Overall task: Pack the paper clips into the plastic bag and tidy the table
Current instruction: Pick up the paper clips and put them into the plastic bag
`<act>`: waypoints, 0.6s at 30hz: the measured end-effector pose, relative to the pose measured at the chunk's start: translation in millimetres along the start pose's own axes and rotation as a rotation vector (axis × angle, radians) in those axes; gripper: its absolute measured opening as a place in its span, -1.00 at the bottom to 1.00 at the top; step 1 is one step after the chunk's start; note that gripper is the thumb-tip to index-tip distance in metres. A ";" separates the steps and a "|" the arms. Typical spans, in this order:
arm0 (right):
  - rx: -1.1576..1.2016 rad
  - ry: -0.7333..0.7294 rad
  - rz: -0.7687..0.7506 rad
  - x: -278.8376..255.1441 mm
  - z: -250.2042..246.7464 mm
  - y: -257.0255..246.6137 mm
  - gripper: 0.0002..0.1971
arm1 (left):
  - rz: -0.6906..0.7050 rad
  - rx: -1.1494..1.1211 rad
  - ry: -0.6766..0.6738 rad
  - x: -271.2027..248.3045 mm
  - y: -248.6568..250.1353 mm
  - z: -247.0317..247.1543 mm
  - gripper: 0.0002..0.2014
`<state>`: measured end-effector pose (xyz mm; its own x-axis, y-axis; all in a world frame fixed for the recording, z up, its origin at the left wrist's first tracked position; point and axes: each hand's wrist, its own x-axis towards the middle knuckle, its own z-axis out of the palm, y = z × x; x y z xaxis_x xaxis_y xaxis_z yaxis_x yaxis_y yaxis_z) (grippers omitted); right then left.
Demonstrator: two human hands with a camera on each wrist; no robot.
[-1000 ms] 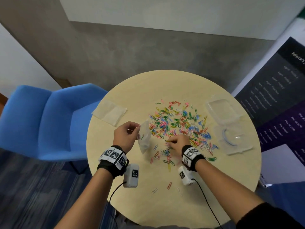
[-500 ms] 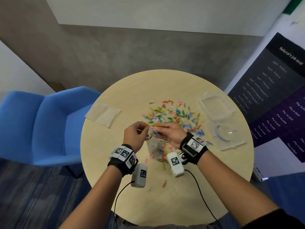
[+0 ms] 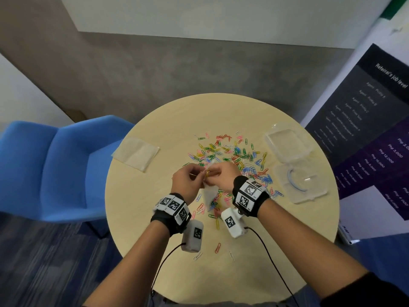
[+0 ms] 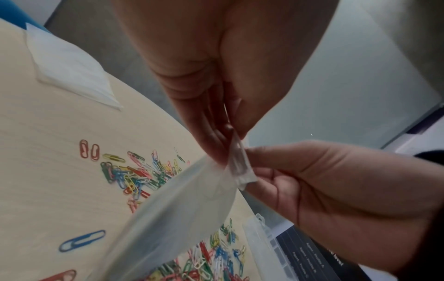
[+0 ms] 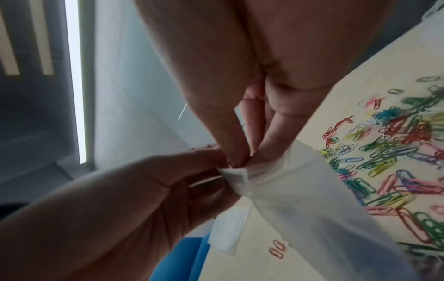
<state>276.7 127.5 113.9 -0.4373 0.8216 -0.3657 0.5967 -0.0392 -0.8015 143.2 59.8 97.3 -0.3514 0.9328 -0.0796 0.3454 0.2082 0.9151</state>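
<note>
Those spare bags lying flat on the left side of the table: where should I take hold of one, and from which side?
Take the spare bags at the corner that juts over the table edge, coming from the left with a thumb-and-finger pinch. The stack lies flat, so elsewhere there is no lip to get under. Both hands are busy now: the left hand and right hand pinch the bag mouth.

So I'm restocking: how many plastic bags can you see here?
2: one plastic bag pinched at its mouth by the left hand and right hand, and one flat stack of bags at the table's left edge; how many it holds isn't clear.
</note>
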 end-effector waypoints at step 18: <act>-0.228 -0.862 0.168 -105.9 46.6 121.1 -0.75 | -0.088 -0.058 0.091 6.9 -10.7 -31.5 -0.93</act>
<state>363.9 9.3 33.5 -0.6301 0.1015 -0.7699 0.7765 0.0687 -0.6264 109.7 54.8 99.5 -0.4568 0.8805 -0.1264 0.2595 0.2678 0.9279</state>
